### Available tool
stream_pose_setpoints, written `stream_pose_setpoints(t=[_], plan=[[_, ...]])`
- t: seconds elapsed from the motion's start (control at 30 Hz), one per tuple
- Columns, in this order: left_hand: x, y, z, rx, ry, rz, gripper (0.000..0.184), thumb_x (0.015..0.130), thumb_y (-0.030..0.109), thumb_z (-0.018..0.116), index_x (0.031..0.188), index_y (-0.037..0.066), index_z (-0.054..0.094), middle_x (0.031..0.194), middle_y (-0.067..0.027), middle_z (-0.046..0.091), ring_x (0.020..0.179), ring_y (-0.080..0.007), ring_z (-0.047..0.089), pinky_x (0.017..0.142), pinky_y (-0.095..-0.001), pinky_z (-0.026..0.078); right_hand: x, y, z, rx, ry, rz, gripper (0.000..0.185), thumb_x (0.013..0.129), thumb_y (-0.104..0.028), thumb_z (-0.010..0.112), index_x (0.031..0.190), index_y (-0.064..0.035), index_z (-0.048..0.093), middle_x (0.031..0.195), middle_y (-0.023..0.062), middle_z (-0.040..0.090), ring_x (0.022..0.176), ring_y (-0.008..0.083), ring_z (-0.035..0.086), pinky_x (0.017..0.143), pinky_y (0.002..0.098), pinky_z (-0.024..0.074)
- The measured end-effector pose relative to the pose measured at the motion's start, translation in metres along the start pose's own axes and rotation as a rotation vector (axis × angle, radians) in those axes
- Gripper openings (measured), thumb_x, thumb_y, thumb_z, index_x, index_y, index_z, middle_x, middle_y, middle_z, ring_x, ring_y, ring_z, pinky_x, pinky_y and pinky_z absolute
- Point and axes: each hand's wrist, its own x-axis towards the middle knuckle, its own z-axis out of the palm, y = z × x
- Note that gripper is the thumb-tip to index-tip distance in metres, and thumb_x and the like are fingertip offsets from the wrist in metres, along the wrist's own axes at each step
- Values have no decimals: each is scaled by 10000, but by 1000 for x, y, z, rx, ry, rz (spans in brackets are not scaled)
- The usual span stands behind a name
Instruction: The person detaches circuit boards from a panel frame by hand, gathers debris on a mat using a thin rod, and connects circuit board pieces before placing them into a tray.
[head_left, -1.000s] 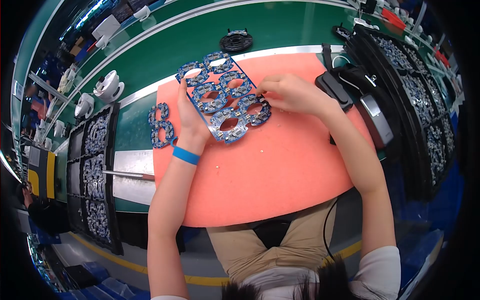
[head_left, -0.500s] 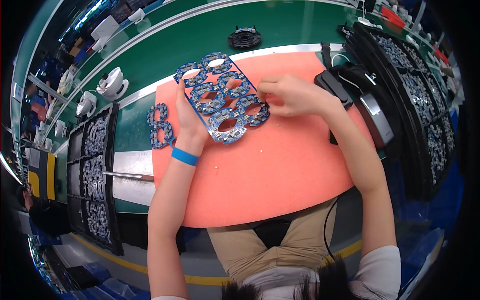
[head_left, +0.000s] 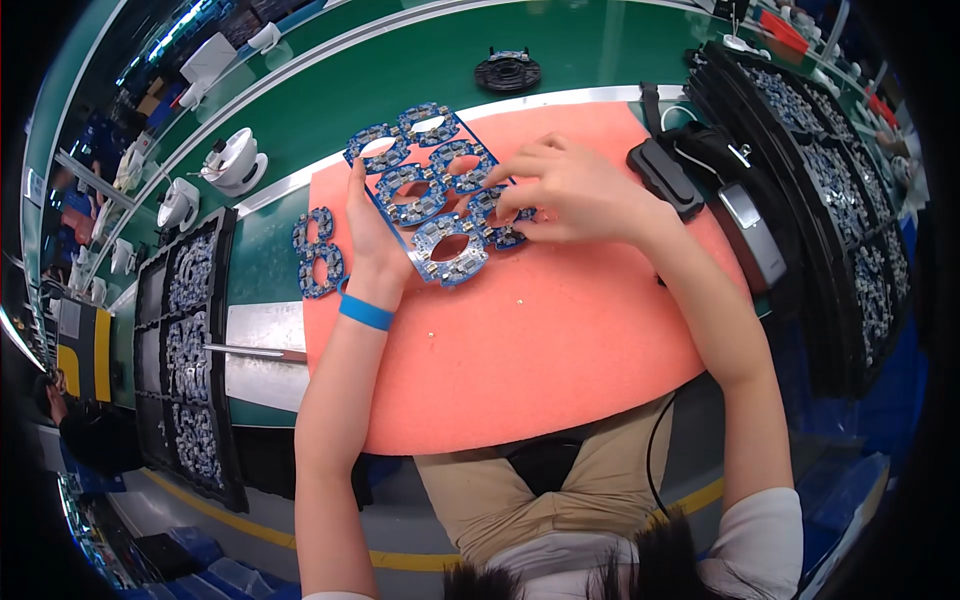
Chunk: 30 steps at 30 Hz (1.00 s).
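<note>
A blue circuit board panel (head_left: 415, 215) of several joined ring-shaped boards is held tilted above the pink mat. My left hand (head_left: 376, 235), with a blue band at the wrist, grips the panel along its left edge. At the lower right ring, my right hand (head_left: 570, 195) has its fingers bent over the board and covers part of it. Its fingertips touch that ring, with the thumb near the lower edge. A smaller piece of two joined ring boards (head_left: 318, 248) lies at the mat's left edge, beside my left hand.
The pink mat (head_left: 540, 360) carries a few tiny crumbs. Black trays of boards stand left (head_left: 232, 400) and right (head_left: 815, 230). Dark cases and a black bag (head_left: 715, 165) lie at the right. A round black part (head_left: 507, 73) sits behind, and metal tweezers (head_left: 255, 351) lie left.
My right hand has moved left and slightly down over the lower right ring, covering more of it. The panel has shifted slightly left; my left hand keeps its grip.
</note>
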Motion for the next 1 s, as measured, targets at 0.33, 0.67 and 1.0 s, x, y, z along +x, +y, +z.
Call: stream_pose_setpoints(t=[0.33,0.67,1.0], plan=[[7,2,-9,-3,41,5,668,961,543,179,1308,36,441,1160,-271,580,933,-370,618,743,-445,559,6,4,-3,348,-102,323,118,774,-55,590,887,-29,575,910,90,616,852,255,597,778,353,471],[12,2,-29,-15,31,208,609,977,493,250,1332,27,417,1323,-194,489,1195,-383,504,991,-534,437,3,15,13,513,314,711,234,914,-212,574,900,20,603,836,74,643,783,145,622,702,281,485],[8,-12,-16,-209,-13,-22,613,955,581,316,1277,86,481,1212,-122,572,1107,-284,547,961,-501,438,15,-4,4,1066,612,651,180,943,-127,557,1019,32,593,872,101,672,811,135,656,723,257,524]])
